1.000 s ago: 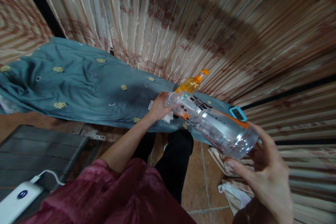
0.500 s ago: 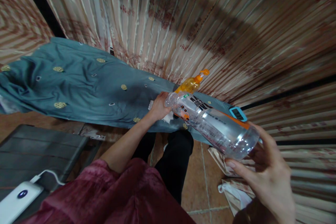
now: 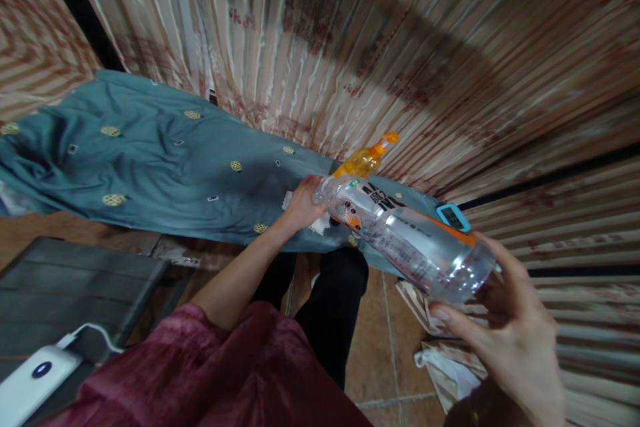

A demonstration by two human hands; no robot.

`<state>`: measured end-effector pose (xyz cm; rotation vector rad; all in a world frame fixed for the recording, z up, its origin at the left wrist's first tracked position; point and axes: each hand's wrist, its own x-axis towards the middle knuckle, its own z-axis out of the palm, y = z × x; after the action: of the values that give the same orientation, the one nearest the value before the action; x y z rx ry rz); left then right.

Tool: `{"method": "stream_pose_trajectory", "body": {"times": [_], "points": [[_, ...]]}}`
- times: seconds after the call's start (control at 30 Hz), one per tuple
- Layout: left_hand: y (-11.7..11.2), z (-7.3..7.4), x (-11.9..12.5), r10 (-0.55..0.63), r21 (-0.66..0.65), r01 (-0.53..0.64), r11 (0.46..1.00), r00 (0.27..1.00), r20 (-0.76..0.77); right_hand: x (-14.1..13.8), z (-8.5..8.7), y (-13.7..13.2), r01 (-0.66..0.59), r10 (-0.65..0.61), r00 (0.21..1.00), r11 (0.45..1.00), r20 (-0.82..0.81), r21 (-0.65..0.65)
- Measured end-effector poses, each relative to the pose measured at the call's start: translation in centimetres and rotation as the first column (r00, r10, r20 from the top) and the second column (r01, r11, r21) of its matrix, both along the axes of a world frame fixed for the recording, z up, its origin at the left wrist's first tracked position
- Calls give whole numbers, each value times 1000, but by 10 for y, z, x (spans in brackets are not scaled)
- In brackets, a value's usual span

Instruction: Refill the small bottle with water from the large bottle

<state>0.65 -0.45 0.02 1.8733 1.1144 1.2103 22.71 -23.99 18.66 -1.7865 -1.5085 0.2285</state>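
My right hand [image 3: 505, 333] grips the base of a large clear plastic bottle [image 3: 405, 237], which is tilted with its neck pointing down and left over the blue-grey cloth [image 3: 160, 167]. My left hand [image 3: 303, 203] rests closed on a white wad of tissue or cloth [image 3: 316, 225] at the bottle's mouth, on the fabric's near edge. An orange pump bottle [image 3: 365, 159] stands just behind the clear bottle's neck.
Striped curtains hang behind the draped surface. A teal-cased phone [image 3: 453, 217] lies at the right end of the cloth. A white power bank with cable [image 3: 35, 380] sits on a dark surface at lower left. Paper bags [image 3: 440, 347] lie on the tiled floor.
My right hand and the bottle's base have shifted very slightly right. The left hand has stayed in place.
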Motion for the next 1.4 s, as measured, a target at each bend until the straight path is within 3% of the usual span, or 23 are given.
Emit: {"method": "stream_pose_trajectory", "body": {"times": [1.4], "points": [[-2, 2, 1, 20, -4, -20, 1000, 1000, 7, 0, 6, -1, -4, 5, 999, 1000, 39, -25]]}}
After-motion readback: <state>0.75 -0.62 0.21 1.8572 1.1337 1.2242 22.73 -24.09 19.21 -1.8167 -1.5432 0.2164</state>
